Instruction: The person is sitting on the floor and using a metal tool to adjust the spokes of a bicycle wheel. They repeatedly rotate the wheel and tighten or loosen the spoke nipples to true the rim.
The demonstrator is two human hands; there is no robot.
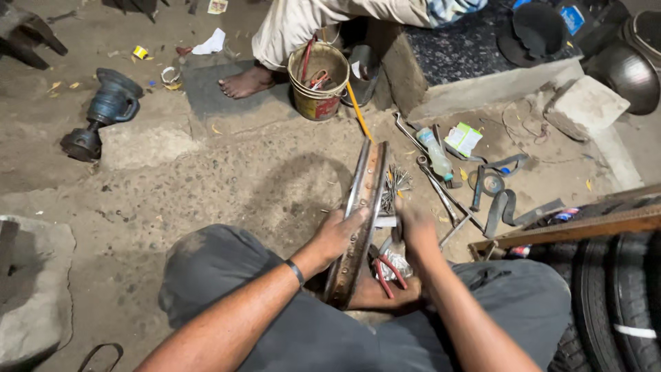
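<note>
A rusty metal wheel rim (363,200) stands on edge between my knees, with a fan of thin spokes (394,184) sticking out on its right side. My left hand (337,233) grips the rim's near edge from the left. On the right side of the rim, my right hand (415,227) is closed around a small pale part against it. Red-handled pliers (387,272) lie on the ground under my hands, beside my bare foot.
A yellow bucket (318,83) of tools stands ahead, next to another person's bare foot (246,83). Wrenches (441,186), a plastic bottle (436,155) and rubber strips (502,203) lie to the right. Tyres (613,289) lean at far right. A dark metal hub (103,114) lies at left.
</note>
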